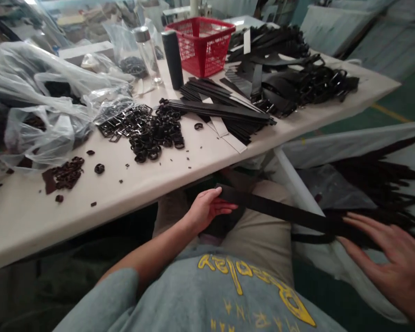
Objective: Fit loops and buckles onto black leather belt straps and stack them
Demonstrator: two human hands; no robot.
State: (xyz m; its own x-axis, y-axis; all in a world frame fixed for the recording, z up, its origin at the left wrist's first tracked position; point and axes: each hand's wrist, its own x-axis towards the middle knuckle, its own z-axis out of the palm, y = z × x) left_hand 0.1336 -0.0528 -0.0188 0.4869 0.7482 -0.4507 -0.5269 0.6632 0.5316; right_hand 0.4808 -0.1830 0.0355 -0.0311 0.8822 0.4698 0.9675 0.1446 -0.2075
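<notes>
Fingers of the left hand point(205, 210) pinch closed on the left end of the black strap point(276, 209), near side of the table point(152, 179); fingers of the right hand point(390, 253) stand half spread at its right part, grip unclear; loose pinching could let it slip

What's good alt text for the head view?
A person's left hand holds one end of a long black strap above the lap, with the right hand at the strap farther along. Beyond, a pale table bears small dark fittings, plastic bags, black strips and a red basket.
</notes>
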